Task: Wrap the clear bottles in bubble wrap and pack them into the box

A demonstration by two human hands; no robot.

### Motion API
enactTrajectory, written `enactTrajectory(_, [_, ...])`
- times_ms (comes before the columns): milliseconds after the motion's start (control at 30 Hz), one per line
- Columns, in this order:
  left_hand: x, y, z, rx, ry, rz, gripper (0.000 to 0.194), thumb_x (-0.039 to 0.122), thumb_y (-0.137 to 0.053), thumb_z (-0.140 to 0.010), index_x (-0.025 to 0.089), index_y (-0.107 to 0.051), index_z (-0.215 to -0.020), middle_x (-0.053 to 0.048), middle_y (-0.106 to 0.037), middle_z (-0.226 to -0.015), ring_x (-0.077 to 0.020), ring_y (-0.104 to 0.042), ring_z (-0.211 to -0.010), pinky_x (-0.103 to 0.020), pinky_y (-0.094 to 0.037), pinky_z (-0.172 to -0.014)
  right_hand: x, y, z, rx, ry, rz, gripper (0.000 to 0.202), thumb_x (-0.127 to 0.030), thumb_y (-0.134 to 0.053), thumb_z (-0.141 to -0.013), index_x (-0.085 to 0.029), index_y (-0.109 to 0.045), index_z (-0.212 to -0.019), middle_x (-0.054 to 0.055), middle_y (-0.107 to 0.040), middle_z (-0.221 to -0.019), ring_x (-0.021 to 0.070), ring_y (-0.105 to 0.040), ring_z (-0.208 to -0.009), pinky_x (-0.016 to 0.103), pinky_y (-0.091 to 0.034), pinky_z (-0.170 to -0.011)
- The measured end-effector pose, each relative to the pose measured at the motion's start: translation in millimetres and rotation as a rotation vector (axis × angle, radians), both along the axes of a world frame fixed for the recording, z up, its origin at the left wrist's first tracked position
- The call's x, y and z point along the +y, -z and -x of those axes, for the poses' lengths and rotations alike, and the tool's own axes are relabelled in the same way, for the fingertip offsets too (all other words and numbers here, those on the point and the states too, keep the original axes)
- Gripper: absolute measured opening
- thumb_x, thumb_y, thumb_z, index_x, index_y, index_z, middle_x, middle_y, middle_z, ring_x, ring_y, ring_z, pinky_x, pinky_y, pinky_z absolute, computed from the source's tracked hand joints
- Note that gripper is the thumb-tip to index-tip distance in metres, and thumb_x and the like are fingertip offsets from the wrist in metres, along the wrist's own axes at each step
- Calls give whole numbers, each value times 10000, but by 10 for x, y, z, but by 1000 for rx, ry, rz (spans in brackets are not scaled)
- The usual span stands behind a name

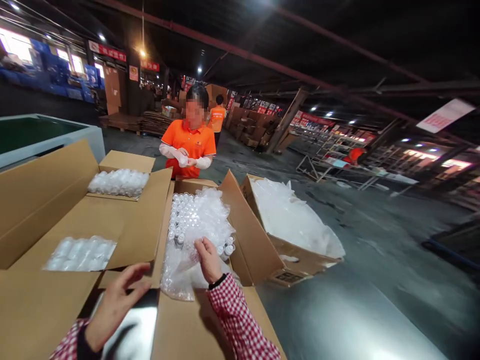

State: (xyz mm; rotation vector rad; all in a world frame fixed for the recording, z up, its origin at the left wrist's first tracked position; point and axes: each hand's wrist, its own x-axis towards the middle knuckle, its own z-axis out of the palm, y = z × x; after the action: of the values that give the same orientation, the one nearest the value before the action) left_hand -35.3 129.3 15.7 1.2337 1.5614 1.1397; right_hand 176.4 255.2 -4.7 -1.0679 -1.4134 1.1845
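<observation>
Left carton (45, 197): clear-wrapped bundles (80, 254) at two gaps, flaps not shut, reads part-packed; left hand (119, 299) near its flap edge, fingers apart, nothing held. Open middle carton (249, 245): white-capped containers (181, 214) in rows, caps up, with bubble wrap (212, 212) over only some, long axis running away from the wearer, far end slightly right. Right hand (207, 257) pinches the wrap; I'd call covering partway, closing not done.
</observation>
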Motion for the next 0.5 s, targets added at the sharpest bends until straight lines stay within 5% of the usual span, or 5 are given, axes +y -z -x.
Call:
enactTrajectory(100, [85,-71,-389,-125,133,-34,645,478,-684,-691,186,-524,-1244,-121,-542,-1331,-288,-519,-1188,-398,-437,-992,-350,-86,38,106,-104,55,257,-451,-583,-780,-194,-577,-764,-24,-530,-656,119,-474,-578,244,-418,-555])
enactTrajectory(167, [112,-111,-530,-194,223,-66,518,455,-616,-768,173,-566,-1200,-111,-601,-1259,-265,-560,-1128,-369,-442,-971,-523,-139,27,157,-168,71,247,-434,-622,-768,-188,-626,-774,-11,-562,-670,126,-495,-611,252,-429,-596])
enactTrajectory(333, [113,-124,-586,-249,158,-39,258,403,-643,-746,155,-679,-809,-47,-704,-829,-205,-614,-814,-281,-472,-762,-749,-224,-64,248,-160,75,255,-418,-655,-757,-178,-647,-846,-7,-597,-670,124,-531,-618,267,-447,-635])
enactTrajectory(500, [100,-25,-568,-369,164,-20,254,377,-693,-702,149,-608,-775,-5,-627,-726,-155,-558,-707,-245,-438,-665,-775,-140,-89,324,-174,117,227,-404,-666,-753,-187,-602,-740,-34,-551,-613,106,-515,-576,248,-437,-598])
